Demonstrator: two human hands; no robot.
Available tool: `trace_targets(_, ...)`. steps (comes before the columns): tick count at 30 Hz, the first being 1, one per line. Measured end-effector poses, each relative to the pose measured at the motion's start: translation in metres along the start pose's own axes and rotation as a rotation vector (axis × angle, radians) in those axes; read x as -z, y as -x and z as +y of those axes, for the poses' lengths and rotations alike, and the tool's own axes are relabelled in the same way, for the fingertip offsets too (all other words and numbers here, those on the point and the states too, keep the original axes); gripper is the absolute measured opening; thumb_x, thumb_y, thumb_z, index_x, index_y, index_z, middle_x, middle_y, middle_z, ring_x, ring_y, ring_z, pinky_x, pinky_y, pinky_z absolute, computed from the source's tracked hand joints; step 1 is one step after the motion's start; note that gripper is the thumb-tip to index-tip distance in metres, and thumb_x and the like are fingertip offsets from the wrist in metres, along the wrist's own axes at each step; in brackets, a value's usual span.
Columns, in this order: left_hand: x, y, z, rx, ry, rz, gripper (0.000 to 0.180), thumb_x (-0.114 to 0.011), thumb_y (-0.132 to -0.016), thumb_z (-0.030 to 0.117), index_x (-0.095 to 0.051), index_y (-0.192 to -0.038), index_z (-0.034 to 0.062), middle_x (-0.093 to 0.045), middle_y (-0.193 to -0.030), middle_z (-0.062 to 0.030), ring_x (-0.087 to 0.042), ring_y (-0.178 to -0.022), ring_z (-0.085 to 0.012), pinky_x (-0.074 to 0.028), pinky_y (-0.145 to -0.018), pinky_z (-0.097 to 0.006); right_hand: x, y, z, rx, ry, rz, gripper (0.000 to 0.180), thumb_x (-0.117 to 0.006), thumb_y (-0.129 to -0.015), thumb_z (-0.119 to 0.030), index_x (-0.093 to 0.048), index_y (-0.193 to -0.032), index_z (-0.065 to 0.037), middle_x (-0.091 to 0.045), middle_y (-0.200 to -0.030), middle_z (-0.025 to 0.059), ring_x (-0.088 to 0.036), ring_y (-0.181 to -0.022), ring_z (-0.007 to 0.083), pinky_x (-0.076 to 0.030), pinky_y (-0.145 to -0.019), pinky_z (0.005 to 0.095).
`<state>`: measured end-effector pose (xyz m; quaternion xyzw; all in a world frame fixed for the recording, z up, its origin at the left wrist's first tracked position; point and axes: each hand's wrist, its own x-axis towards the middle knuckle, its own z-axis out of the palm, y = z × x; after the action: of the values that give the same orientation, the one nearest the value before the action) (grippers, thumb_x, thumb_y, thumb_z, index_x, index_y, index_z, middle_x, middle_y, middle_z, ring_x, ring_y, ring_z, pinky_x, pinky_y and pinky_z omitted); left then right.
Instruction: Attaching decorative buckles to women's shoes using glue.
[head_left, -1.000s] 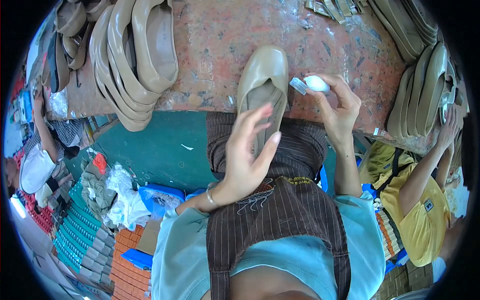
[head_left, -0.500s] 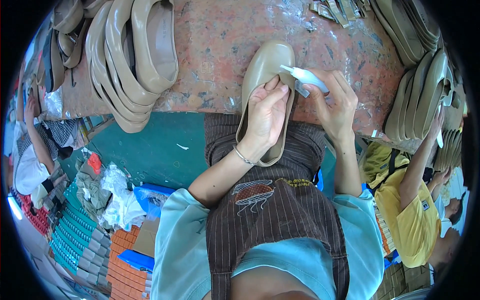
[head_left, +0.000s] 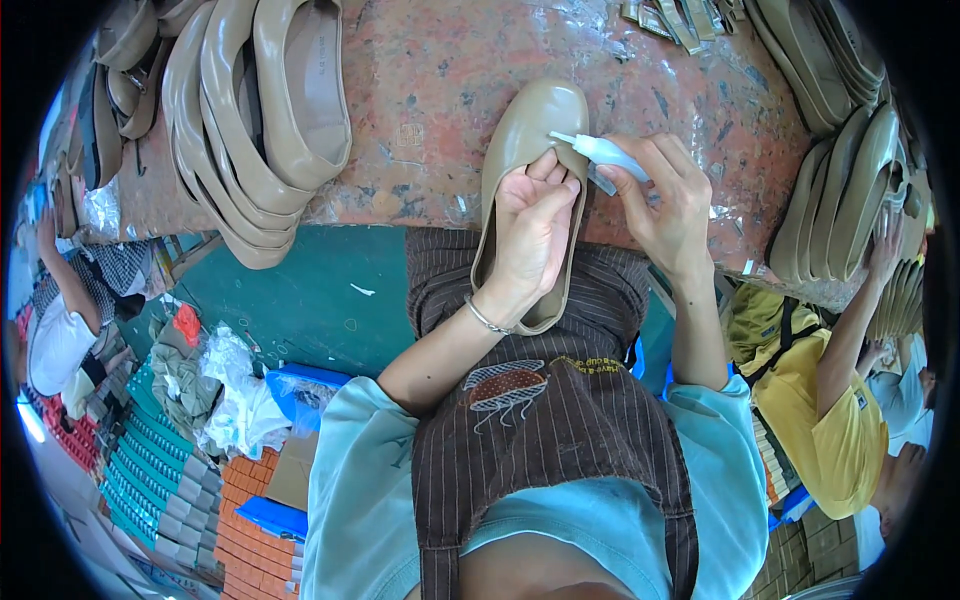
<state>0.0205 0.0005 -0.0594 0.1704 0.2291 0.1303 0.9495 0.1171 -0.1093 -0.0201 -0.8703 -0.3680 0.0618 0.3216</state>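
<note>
A beige flat shoe (head_left: 525, 130) lies lengthwise over the near edge of the reddish work table (head_left: 430, 110), toe pointing away, heel over my brown striped apron. My left hand (head_left: 530, 235) lies inside the shoe's opening, fingers closed on its lining or rim near the toe end. My right hand (head_left: 665, 205) holds a small white squeeze tube (head_left: 600, 152) with its nozzle pointing left at the shoe's rim, right by my left fingertips.
Stacks of beige shoes (head_left: 260, 120) stand at the table's left, more beige shoes (head_left: 850, 190) at its right. A person in a yellow shirt (head_left: 840, 410) reaches toward the right stack. Another person (head_left: 60, 320) sits at far left. Boxes and cloth (head_left: 200, 400) lie on the floor below.
My left hand has gone from hovering over the shoe to gripping inside it near the toe. The right hand has brought the white tube's nozzle to the shoe's rim.
</note>
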Motion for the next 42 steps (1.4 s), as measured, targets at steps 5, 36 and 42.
trace_targets(5,-0.001,0.000,0.000,0.007,0.000,-0.001,0.043,-0.046,-0.082,-0.015,-0.047,-0.123,-0.0051,-0.054,-0.124,-0.0132,-0.050,-0.117,-0.0187,-0.037,-0.102,-0.031,-0.003,-0.003,0.003,0.064,0.016,0.054,0.020,-0.072,-0.075,-0.013,-0.067,-0.092,-0.005,-0.059,-0.075,0.0075,-0.054,-0.065,0.0243,-0.046,-0.057,0.0348)
trace_targets(36,-0.002,0.001,0.002,0.006,-0.003,0.067,0.036,-0.051,-0.082,-0.011,-0.051,-0.117,-0.0043,-0.059,-0.115,-0.0112,-0.053,-0.111,-0.0197,-0.042,-0.096,-0.032,0.004,-0.007,0.020,-0.074,-0.344,0.180,0.023,-0.073,-0.076,-0.006,-0.069,-0.099,-0.002,-0.063,-0.083,0.0076,-0.058,-0.074,0.0165,-0.047,-0.065,0.0280)
trace_targets(42,0.004,0.000,0.000,0.021,0.014,0.048,0.024,-0.054,-0.082,-0.010,-0.054,-0.105,-0.0003,-0.061,-0.111,-0.0095,-0.055,-0.106,-0.0183,-0.042,-0.095,-0.032,-0.043,-0.043,0.055,-0.146,-0.458,0.407,0.022,-0.072,-0.075,-0.006,-0.067,-0.095,0.001,-0.066,-0.092,0.0104,-0.061,-0.095,0.0215,-0.044,-0.092,0.0350)
